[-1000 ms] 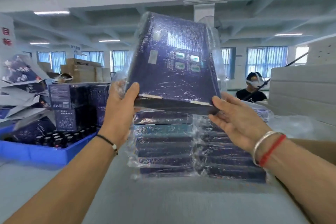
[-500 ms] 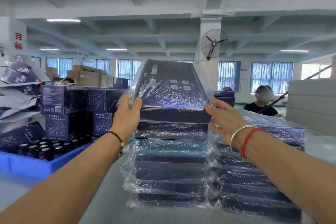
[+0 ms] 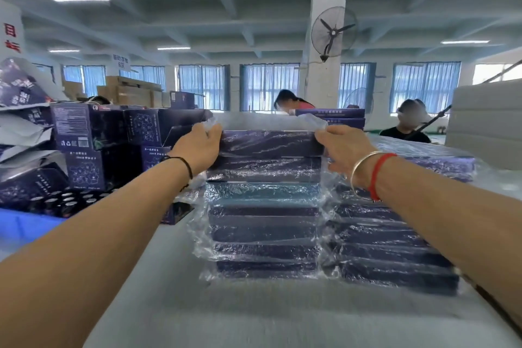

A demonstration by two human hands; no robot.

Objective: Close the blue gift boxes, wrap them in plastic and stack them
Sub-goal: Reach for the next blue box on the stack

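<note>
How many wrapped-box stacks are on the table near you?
2. The taller stack is straight ahead, its top box in the grip of left hand and right hand; the lower stack is just right of it. More may sit hidden behind.

Wall fan (image 3: 333, 32) on pillar (image 3: 324, 70); blue crate (image 3: 25, 227) left.
</note>
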